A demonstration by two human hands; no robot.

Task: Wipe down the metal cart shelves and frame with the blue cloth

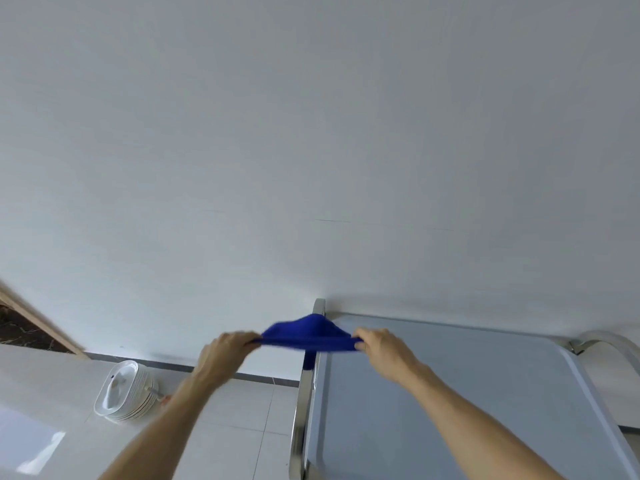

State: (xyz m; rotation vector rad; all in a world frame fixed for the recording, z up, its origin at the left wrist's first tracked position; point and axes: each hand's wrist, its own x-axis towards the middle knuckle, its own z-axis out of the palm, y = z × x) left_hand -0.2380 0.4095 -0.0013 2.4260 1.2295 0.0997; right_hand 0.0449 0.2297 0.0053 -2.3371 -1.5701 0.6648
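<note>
Hands stretch a blue cloth [308,336] taut between them, seen from a head-worn camera looking forward and down. The cloth's long axis runs left to right, and it is draped over the far left corner post of a metal cart [450,393], so that the post [319,306] rises just behind the cloth's raised middle and a short tail of cloth hangs down on the near side against the left frame rail [300,410]. The left hand [225,351] is out to the left of the cart, over the floor, its fingers [250,340] curled tight round the cloth's left end. The right hand [381,348] is above the top shelf [467,427], its fingers [360,342] pinching the right end. Both hands sit about level and equally near the post, one on each side of it, the cloth slightly blurred. The likely coming move is a back-and-forth pull that rubs the cloth round the post, or a slide along the rail toward the near edge. The shelf is flat, pale and bare where visible, with a curved handle [609,344] at its far right. On the tiled floor [242,410] to the left, well apart from the cart, is a stack of white dishes [123,391]. A plain white wall [311,133] fills the upper view.
</note>
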